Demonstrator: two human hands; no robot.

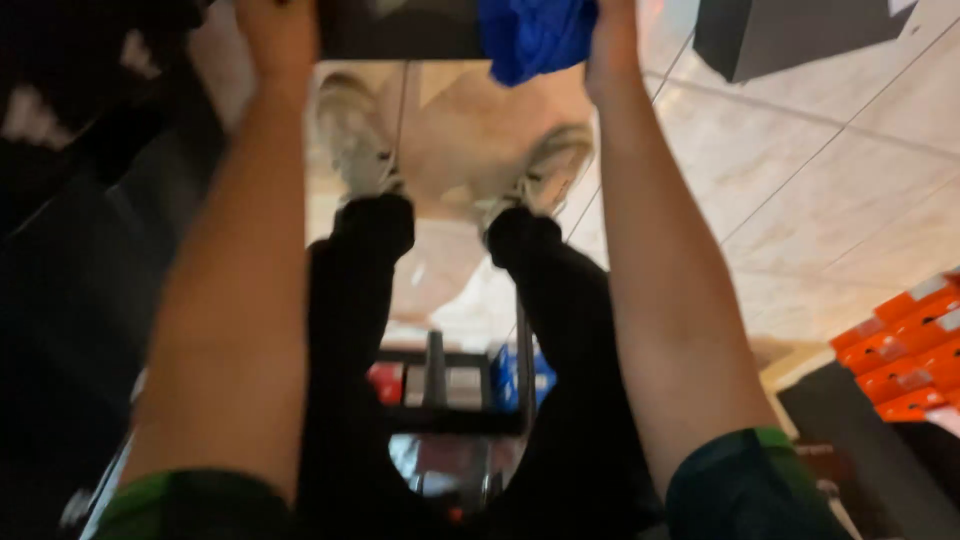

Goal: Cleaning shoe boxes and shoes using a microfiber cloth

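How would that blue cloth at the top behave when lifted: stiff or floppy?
Probably floppy: the blue cloth bunches in soft folds beside the right hand. Likely light, since it hangs crumpled off the dark box. Unlikely to roll or break.

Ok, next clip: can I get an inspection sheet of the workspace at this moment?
Surface: pale tiled floor with dark grout lines.
Job's things: dark box and blue cloth at the top edge.
Clutter: stack of orange boxes at right; red, grey and blue boxes on a low rack between the legs; another dark box upper right.
Hands: left hand on the dark box's left end; right hand against the blue cloth; fingers cut off by the frame.
Cables: nothing seen.
Surroundings: person's light shoes, black trousers; dark shelving at left, blurred.
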